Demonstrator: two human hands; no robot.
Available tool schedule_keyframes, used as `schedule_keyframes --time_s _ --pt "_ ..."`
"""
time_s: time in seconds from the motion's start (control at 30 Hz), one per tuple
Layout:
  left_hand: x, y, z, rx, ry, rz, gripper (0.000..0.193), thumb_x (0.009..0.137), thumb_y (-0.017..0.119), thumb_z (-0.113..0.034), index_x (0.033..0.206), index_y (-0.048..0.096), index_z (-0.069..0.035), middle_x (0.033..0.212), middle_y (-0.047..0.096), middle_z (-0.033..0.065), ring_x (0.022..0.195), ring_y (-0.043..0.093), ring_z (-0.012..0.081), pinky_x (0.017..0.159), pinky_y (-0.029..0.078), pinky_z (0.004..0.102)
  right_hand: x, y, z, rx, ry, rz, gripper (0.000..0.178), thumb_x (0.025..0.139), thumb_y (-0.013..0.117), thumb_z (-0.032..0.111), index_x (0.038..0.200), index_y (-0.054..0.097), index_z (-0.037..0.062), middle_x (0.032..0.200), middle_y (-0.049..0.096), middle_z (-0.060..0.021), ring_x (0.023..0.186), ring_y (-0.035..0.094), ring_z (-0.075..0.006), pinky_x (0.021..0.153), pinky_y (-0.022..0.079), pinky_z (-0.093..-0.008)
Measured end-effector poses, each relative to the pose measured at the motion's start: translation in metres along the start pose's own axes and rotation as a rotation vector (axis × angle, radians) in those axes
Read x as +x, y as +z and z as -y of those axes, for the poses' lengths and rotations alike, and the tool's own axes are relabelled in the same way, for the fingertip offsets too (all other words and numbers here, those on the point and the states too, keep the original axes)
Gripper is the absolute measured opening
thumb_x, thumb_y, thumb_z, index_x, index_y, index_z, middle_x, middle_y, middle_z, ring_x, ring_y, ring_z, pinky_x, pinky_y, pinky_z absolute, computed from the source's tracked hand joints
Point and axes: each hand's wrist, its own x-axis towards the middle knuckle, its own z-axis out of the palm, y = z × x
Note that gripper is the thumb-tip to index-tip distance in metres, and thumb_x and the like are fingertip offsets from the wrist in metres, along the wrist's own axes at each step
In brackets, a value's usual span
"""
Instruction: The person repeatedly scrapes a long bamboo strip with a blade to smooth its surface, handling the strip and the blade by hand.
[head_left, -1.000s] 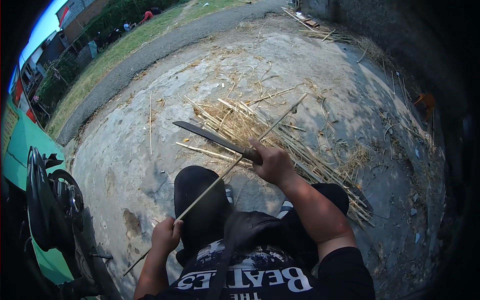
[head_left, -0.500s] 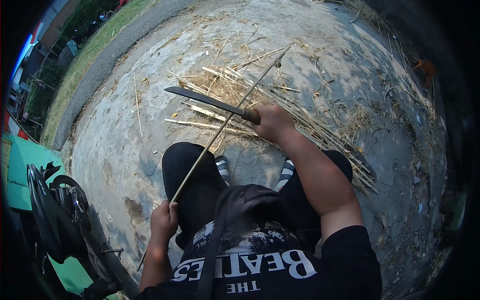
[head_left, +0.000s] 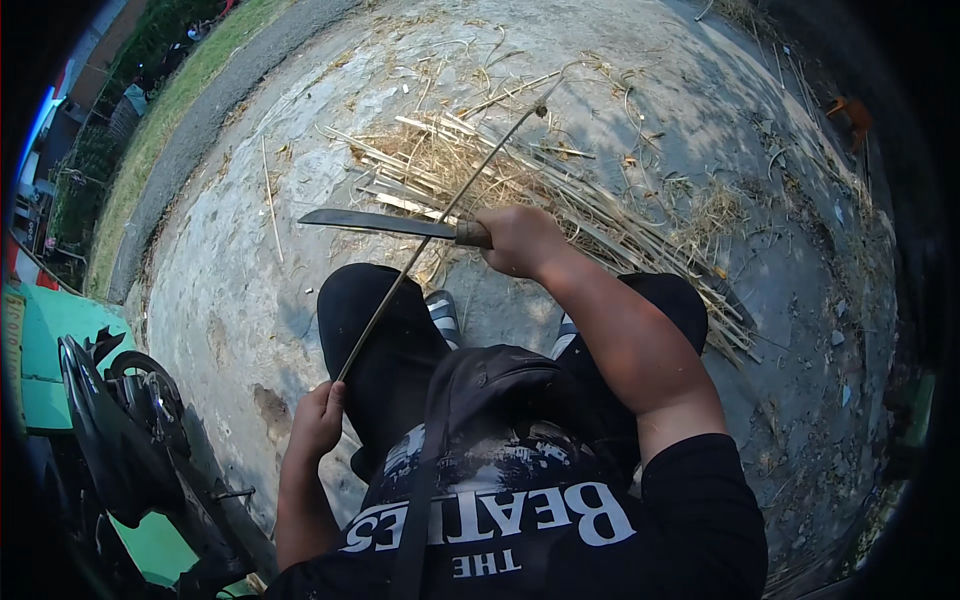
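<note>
My left hand is closed round the near part of a long thin stick, beside my left knee. The stick slants away across my thigh, with a dark knot near its far end. My right hand grips the wooden handle of a machete. Its long dark blade points left and crosses the stick near the handle; whether the edge touches the stick I cannot tell. Just beyond my feet, a pile of pale split strips lies on the ground with curly shavings over it.
Loose strips and shavings lie scattered over the grey, rough ground. A single thin strip lies apart on the left. A black motorcycle stands close at my left beside a green panel. Grass borders the far left.
The machete has come nearer to me along the stick, and its blade lies more level. My left hand has shifted slightly, and the stick's far end looks lower and bent.
</note>
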Motion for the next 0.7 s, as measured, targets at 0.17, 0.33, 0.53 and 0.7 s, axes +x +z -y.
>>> schedule_keyframes --time_s 0.17,0.33,0.53,0.7 --pt "0.004 0.012 0.01 -0.166 0.002 -0.009 0.057 0.111 0.045 -0.045 0.085 0.058 0.004 0.065 0.054 0.0108 0.064 0.049 0.0179 0.062 0.043 0.0394 0.009 0.009 -0.029 -0.036 -0.019 0.003 0.023 0.083 0.07 0.025 0.103 0.072 0.0143 0.098 0.074 -0.015 0.098 0.072 -0.0348 0.088 0.057 -0.0476" --pt "0.005 0.005 0.0 -0.126 0.0 0.013 0.056 0.111 0.044 -0.044 0.087 0.059 0.004 0.064 0.053 0.0099 0.064 0.05 0.0188 0.061 0.043 0.04 0.014 0.005 -0.039 0.078 0.105 -0.133 0.017 0.083 0.07 0.023 0.095 0.07 0.0125 0.09 0.073 -0.0174 0.089 0.071 -0.0392 0.08 0.056 -0.0496" --pt "-0.001 0.015 -0.003 0.022 -0.003 -0.068 0.056 0.111 0.043 -0.044 0.084 0.056 0.004 0.066 0.057 0.0202 0.062 0.058 0.0352 0.06 0.043 0.0457 0.005 -0.001 0.009 -0.154 -0.135 0.085 0.019 0.084 0.067 0.021 0.1 0.072 0.0132 0.098 0.074 -0.016 0.099 0.071 -0.0355 0.087 0.057 -0.0475" --pt "-0.001 0.011 -0.02 0.156 0.008 -0.122 0.056 0.11 0.044 -0.044 0.084 0.057 0.003 0.067 0.057 0.0242 0.064 0.06 0.0451 0.06 0.043 0.0496 0.025 -0.002 -0.038 0.043 0.222 0.016 0.022 0.084 0.067 0.02 0.104 0.071 0.0126 0.101 0.074 -0.0159 0.099 0.071 -0.0365 0.087 0.056 -0.0474"
